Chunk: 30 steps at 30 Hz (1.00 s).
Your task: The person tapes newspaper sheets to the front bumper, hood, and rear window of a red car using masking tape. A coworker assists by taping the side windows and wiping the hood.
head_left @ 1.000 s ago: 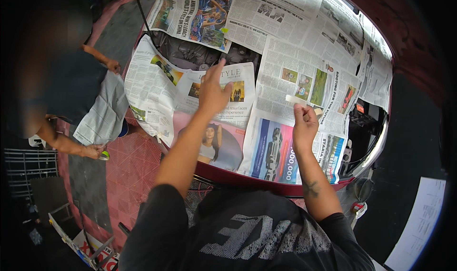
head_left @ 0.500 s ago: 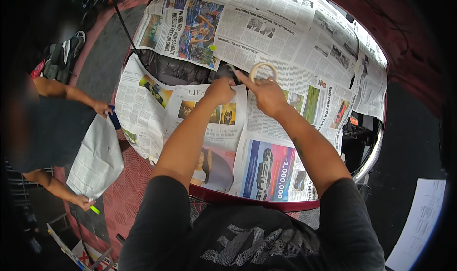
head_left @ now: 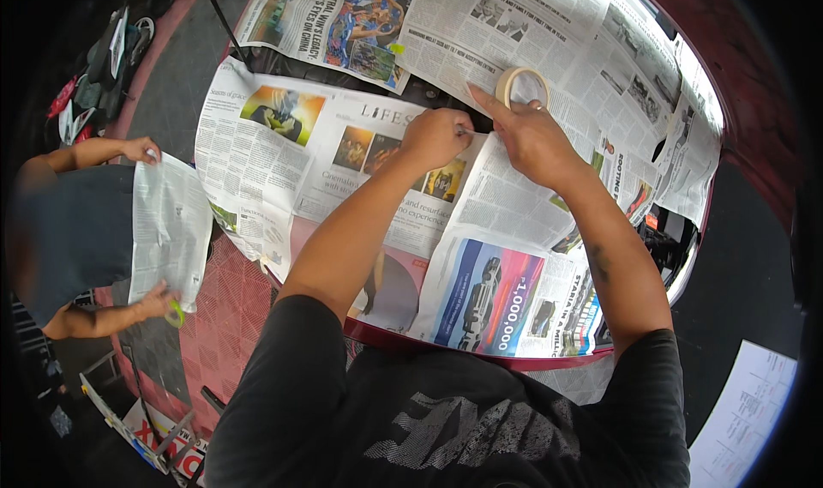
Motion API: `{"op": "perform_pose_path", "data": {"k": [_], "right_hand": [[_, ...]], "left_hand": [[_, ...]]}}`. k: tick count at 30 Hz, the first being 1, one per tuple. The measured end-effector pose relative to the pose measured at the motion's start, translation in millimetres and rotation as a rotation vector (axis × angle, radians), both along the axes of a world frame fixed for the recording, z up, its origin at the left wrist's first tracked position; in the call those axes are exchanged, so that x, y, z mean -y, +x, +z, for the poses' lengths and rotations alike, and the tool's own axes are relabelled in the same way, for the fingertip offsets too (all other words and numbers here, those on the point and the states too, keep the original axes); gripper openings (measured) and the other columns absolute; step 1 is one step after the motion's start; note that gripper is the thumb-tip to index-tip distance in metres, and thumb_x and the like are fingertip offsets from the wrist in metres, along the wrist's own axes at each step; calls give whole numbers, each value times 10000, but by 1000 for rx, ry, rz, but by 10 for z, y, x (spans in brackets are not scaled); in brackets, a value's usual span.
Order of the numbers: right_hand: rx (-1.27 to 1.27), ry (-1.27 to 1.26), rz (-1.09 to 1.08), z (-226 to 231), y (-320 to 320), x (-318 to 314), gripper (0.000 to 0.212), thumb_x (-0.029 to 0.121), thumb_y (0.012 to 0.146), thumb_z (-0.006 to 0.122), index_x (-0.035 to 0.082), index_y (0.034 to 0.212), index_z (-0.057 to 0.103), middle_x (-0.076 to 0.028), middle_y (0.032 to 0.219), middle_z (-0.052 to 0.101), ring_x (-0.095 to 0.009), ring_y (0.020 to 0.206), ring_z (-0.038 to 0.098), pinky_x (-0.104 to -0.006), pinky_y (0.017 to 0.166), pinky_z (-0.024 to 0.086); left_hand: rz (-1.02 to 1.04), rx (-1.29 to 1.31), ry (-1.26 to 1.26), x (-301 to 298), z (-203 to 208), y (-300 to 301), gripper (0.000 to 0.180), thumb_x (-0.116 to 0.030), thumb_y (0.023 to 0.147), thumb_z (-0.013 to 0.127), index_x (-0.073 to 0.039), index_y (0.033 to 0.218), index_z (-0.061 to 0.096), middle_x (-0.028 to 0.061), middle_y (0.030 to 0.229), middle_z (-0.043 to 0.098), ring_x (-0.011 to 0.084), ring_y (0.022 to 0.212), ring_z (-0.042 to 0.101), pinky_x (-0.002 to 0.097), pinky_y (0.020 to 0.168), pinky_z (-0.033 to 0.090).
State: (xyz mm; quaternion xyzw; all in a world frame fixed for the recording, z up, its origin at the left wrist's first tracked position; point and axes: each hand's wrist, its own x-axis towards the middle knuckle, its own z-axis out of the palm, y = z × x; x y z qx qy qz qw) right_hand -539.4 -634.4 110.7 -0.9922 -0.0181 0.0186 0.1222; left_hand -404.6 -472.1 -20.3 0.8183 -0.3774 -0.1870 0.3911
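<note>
My left hand [head_left: 439, 138] is closed in a pinch near the top edge of a newspaper sheet [head_left: 343, 218]. A thin pale strip of masking tape [head_left: 477, 134] shows at its fingertips. My right hand [head_left: 540, 145] holds a cream roll of masking tape [head_left: 505, 87], with the index finger stretched out toward the upper left. Under the right wrist lies another newspaper sheet [head_left: 506, 192], its edge meeting the left sheet's below my hands. Beyond them, a dark gap shows engine parts [head_left: 287, 65] between the near and far newspapers.
More newspaper sheets [head_left: 446, 38] cover the far side of the red car front [head_left: 540, 364]. At left, a co-worker holds a loose newspaper [head_left: 169, 222] and a yellow-green tape roll [head_left: 176, 315]. A thin dark rod [head_left: 221, 16] rises at upper left. Engine parts [head_left: 673, 244] show at right.
Both my hands have shifted right, and the near left newspaper reaches further up over the gap. The co-worker's sheet has been raised and turned more upright.
</note>
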Motion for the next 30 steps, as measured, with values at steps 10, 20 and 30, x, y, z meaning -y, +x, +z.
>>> {"op": "perform_pose_path", "data": {"k": [10,20,30], "right_hand": [[37,-157,-196,-753,205,-162,917,-31,971,701,325,1775,441,-177,1177,780,-358,1119,776,-562,1111,546],[689,26,-246,-579,-392,-689,650,131,1002,812,170,1624,629,-189,1191,683,-334,896,636,-486,882,564],[-322,960,-291,-1254,-2317,-1691,182,229,1038,843,87,1125,769,-97,1059,689,-253,970,653,-409,884,534]], "left_hand": [[279,-343,-546,-285,-135,-7,256,28,1077,662,21,1315,757,108,1119,823,146,1018,780,315,899,612],[-467,424,75,-2225,65,-2231,632,-414,897,911,-264,1493,761,161,1696,564,423,1612,459,661,1335,320],[-344,465,276,-2465,-148,-2154,688,-480,843,933,-379,1506,778,136,1888,326,476,1761,180,768,1374,96]]}}
